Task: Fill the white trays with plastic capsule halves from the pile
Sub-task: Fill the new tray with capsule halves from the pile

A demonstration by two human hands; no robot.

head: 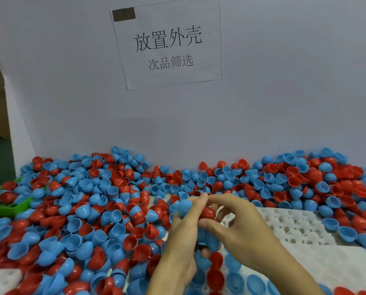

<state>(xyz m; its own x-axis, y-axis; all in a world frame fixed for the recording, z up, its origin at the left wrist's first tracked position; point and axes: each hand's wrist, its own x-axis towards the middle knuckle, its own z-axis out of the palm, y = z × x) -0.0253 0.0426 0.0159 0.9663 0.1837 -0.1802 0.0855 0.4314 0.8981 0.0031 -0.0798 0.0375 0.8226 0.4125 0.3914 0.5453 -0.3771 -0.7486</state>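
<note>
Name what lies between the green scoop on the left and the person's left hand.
In the head view, only heaped blue and red capsule halves lie between the green scoop and the left hand.

Red and blue capsule halves (pixel 75 209) lie heaped in a wide pile across the surface, some dome up, some hollow side up. The white tray (pixel 295 226) sits at right among them, its far pockets bare. Several blue and red halves (pixel 233 262) sit in its near pockets.
</note>
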